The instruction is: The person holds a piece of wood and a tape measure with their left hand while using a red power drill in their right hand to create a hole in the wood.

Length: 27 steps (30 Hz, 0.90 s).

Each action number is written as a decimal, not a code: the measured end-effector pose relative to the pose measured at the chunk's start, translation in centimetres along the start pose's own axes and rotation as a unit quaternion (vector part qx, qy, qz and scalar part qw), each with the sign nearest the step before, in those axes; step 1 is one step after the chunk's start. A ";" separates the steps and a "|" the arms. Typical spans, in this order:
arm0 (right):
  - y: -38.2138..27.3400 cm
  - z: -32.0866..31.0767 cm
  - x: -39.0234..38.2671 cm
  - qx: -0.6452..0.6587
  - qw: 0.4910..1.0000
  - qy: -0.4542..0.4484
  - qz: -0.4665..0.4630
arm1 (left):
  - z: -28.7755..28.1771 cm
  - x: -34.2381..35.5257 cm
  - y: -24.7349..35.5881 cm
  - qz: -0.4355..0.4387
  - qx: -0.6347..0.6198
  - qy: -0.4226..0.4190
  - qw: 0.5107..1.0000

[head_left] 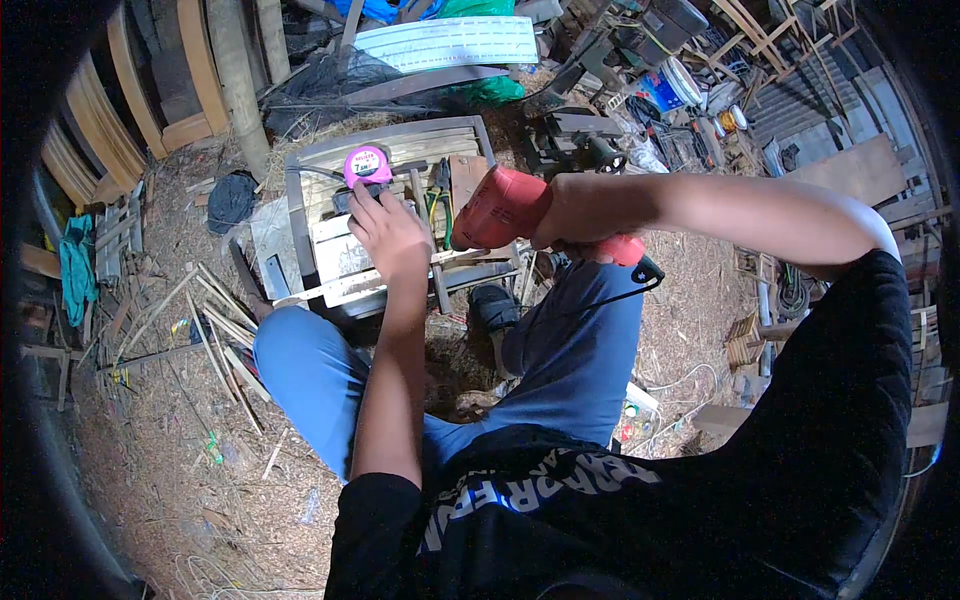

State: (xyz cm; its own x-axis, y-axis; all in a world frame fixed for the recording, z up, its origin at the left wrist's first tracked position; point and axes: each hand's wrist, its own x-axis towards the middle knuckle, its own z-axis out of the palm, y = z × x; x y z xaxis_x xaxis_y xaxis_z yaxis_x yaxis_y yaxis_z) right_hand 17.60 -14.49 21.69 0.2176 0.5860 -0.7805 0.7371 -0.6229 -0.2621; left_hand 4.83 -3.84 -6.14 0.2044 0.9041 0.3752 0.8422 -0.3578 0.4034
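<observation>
My right hand point(563, 213) is wrapped around a red corded power drill point(503, 207). Its front end points left and down toward the work table; the tip is hard to make out. My left hand point(388, 232) reaches over the table with fingers spread, fingertips at a small dark piece point(343, 201) partly covered by them. Just beyond those fingertips sits a round pink tape measure point(367, 163). Pliers with green and yellow handles point(439, 207) lie between my left hand and the drill. Under my left hand is a pale wooden board point(340, 258).
The low wooden work table point(415, 138) stands in front of my knees. A black cord point(590, 302) trails from the drill across my right leg. Wood strips point(222, 345) litter the ground at left. Curved wooden frames point(135, 85) lean at far left; a paint bucket point(680, 83) stands at far right.
</observation>
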 end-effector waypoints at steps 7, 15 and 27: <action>1.8 0.0 1.4 0.038 0.998 -0.007 0.053 | -0.1 0.1 0.3 -0.007 0.009 -0.017 1.000; 1.8 -0.1 1.2 0.044 0.999 -0.005 0.011 | -0.2 0.1 0.1 -0.006 0.011 -0.025 1.000; 1.4 -0.2 1.0 0.022 0.999 -0.017 0.038 | -0.1 0.1 0.2 -0.004 0.008 -0.022 1.000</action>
State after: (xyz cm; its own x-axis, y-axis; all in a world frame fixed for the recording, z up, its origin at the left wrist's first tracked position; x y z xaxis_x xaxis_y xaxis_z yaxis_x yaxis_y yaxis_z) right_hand 18.96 -14.63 20.63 0.2493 0.5182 -0.8181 0.6905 -0.6875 -0.2250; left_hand 4.97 -3.86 -5.98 0.2194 0.9164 0.3347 0.8519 -0.3472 0.3921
